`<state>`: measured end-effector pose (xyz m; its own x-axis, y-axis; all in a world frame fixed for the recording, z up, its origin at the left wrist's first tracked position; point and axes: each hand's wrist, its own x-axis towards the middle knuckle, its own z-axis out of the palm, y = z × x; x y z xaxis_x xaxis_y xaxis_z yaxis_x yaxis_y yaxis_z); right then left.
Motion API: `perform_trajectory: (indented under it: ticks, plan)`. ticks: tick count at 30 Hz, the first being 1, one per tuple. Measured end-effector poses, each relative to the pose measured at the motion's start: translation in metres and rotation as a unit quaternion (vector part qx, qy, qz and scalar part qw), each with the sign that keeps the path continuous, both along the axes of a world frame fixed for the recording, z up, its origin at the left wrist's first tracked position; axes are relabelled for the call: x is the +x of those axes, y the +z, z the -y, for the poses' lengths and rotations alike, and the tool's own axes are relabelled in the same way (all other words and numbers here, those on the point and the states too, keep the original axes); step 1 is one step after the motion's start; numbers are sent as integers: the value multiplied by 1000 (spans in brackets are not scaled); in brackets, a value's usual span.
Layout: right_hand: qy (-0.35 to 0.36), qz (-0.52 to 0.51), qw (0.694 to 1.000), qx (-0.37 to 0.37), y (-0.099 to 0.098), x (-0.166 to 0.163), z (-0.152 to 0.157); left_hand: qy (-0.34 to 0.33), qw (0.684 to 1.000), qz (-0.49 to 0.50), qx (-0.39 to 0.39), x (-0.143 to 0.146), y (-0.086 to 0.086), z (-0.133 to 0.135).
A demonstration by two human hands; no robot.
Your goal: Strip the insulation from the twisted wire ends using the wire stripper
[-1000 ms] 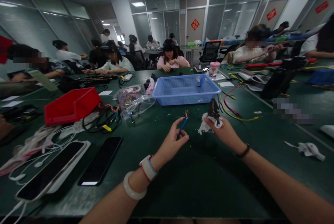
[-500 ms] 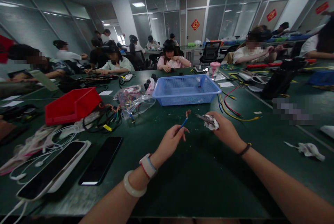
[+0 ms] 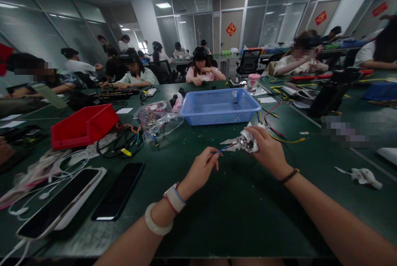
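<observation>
Between the thumb and fingers of my left hand [image 3: 203, 166] is a short blue wire [image 3: 222, 149], its far end pointing right. My right hand [image 3: 269, 150] grips a pair of wire strippers [image 3: 242, 143] with white wrapping around the handles. The tool's jaws are spread and point left, and the wire's end reaches the lower jaw. Whether the jaw touches the wire, I cannot tell. Small scraps lie on the green table [image 3: 235, 216] around my hands.
A blue mesh basket [image 3: 220, 118] stands ahead. To the left are a red bin [image 3: 83, 127], a clear bag of wires [image 3: 158, 119], a black phone [image 3: 119, 191] and a white-cased phone [image 3: 60, 204] with earphones. Crumpled tissue [image 3: 364, 177] lies right. People sit across the table.
The wire strippers have turned, their jaws now spread and nearer my left hand. The blue wire has tilted from pointing up to pointing right, meeting the tool.
</observation>
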<state>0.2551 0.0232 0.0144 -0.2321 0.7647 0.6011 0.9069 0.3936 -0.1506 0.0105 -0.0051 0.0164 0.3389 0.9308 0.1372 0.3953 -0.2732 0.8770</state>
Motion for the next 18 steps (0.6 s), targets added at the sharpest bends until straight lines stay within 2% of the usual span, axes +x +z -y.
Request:
perform_trajectory:
  ticks: [5,11,18]
  plan:
    - [7,42,999,3,-2,-6,2,-20,999,-28,-17,0,-3,0]
    - [-10,96,995,14,-1,-7,1,-11,999,-40,-11,-1,-5,-1]
    - [-16,108,994,31,1,-4,2,-22,998,-61,6,0,-7,0]
